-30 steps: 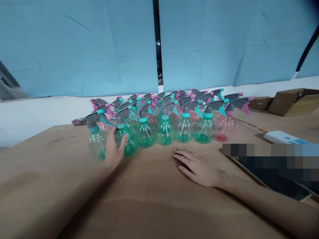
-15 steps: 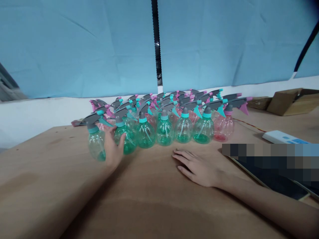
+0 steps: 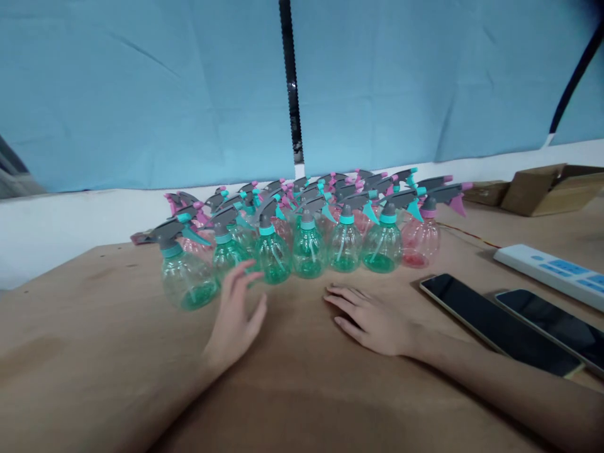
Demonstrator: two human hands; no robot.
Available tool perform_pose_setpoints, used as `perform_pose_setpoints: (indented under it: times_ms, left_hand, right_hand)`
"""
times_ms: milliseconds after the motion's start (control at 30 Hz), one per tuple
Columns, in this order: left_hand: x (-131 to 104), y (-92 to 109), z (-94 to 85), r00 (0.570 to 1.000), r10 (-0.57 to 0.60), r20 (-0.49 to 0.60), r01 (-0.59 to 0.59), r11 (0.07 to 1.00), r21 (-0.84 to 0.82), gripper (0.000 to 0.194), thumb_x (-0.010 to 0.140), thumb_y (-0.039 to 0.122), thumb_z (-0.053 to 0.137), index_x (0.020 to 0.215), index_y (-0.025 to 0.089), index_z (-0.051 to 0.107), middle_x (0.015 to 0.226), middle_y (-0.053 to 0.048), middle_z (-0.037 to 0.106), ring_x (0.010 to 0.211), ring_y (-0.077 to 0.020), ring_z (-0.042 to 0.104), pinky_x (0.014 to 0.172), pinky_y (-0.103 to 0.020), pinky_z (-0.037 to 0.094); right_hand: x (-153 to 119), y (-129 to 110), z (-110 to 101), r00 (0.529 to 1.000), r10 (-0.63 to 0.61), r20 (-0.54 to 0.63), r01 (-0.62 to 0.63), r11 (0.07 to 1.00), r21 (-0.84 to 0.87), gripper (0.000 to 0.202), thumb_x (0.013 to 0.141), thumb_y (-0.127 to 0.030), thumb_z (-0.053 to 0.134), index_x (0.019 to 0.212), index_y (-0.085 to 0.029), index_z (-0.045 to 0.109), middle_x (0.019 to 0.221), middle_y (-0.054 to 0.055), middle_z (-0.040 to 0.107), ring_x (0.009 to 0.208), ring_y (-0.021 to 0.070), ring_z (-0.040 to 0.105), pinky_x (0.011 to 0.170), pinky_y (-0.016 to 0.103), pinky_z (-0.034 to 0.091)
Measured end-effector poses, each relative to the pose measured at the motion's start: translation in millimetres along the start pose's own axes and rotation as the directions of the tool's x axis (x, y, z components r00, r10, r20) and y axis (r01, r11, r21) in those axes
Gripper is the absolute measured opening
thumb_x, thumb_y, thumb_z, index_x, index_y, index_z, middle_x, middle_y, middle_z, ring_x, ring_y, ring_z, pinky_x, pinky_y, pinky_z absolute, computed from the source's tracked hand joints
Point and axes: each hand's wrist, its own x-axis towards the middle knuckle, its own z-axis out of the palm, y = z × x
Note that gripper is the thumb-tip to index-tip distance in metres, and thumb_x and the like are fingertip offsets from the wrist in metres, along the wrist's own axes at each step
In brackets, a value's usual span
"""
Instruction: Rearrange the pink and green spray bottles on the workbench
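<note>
Two bare hands: the left hand, left of the frame's lower centre, has its fingers and thumb apart, gripping nothing. The right hand, right of centre, rests palm down on the table, its fingers loosely spread, holding nothing.

The green bottle nearest the left hand is left of centre, second from the left in a front row of seven. Whether a fingertip touches it, I cannot tell. The pose suggests a reach or a letting-go; a grip here would call for closing the fingers around the round body without nudging its neighbours. Its long axis runs roughly upright, the top leaning slightly left in the frame; its grey spray head points right and a little up.

Just left stands another clear green bottle, its nozzle also rightward. The row ends at right of centre with a pink bottle; more sprayers, pink and teal, crowd behind.

At lower right lie two dark phones; above them, at the right edge, is a white power strip, then an open carton. A blue sheet fills the top.
</note>
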Motion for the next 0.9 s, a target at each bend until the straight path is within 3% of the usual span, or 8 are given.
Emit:
perform_pose_setpoints:
  times_ms: [33, 133, 233, 300, 900]
  left_hand:
    - [-2.9, 10.4, 1.1, 0.985, 0.047, 0.167, -0.044, 0.999, -0.024, 0.029, 0.085, 0.021, 0.045, 0.114, 0.023, 0.044, 0.131, -0.01, 0.037, 0.127, -0.024, 0.034, 0.105, -0.045, 0.031]
    - [-5.1, 27.9, 13.7, 0.846, 0.12, 0.52, -0.079, 0.992, -0.101, 0.033, 0.089, 0.024, 0.036, 0.122, 0.022, 0.043, 0.139, -0.008, 0.036, 0.128, -0.0219, 0.033, 0.105, -0.042, 0.032]
    - [1.2, 30.2, 30.1, 0.731, 0.158, 0.664, -0.094, 0.987, -0.132, 0.041, 0.092, 0.029, 0.031, 0.129, 0.017, 0.041, 0.142, -0.009, 0.035, 0.13, -0.0216, 0.031, 0.106, -0.042, 0.031]
    - [6.3, 28.9, 36.5, 0.691, 0.173, 0.702, -0.112, 0.985, -0.132, 0.045, 0.092, 0.032, 0.03, 0.133, 0.016, 0.038, 0.143, -0.009, 0.033, 0.132, -0.0218, 0.028, 0.107, -0.043, 0.029]
    - [7.5, 28.2, 36.7, 0.697, 0.169, 0.697, -0.116, 0.986, -0.123, 0.047, 0.092, 0.034, 0.031, 0.134, 0.016, 0.037, 0.143, -0.008, 0.032, 0.132, -0.0214, 0.028, 0.108, -0.042, 0.026]
  right_hand:
    - [0.0, -0.1, 0.0, 1.0, -0.003, -0.005, 0.003, 1.0, 0.005, 0.045, 0.091, -0.033, 0.036, 0.131, -0.014, 0.043, 0.137, 0.012, 0.042, 0.127, 0.0235, 0.035, 0.104, 0.042, 0.03]
    - [0.3, -0.4, 0.0, 1.0, -0.009, -0.009, 0.009, 1.0, 0.014, 0.044, 0.091, -0.033, 0.035, 0.131, -0.015, 0.043, 0.137, 0.012, 0.041, 0.126, 0.0239, 0.035, 0.104, 0.044, 0.03]
    - [0.8, -0.4, 0.1, 1.0, -0.002, -0.006, 0.002, 1.0, 0.004, 0.045, 0.091, -0.033, 0.035, 0.132, -0.015, 0.042, 0.137, 0.013, 0.041, 0.126, 0.0241, 0.035, 0.103, 0.044, 0.031]
    - [1.0, 0.1, 0.5, 1.0, -0.002, -0.003, 0.002, 1.0, -0.013, 0.046, 0.091, -0.033, 0.035, 0.133, -0.015, 0.041, 0.138, 0.012, 0.04, 0.126, 0.0236, 0.035, 0.103, 0.043, 0.031]
    - [0.4, 1.6, 1.4, 1.0, -0.016, 0.007, 0.016, 0.999, -0.033, 0.046, 0.092, -0.034, 0.034, 0.132, -0.013, 0.041, 0.138, 0.013, 0.04, 0.127, 0.0226, 0.034, 0.104, 0.042, 0.03]
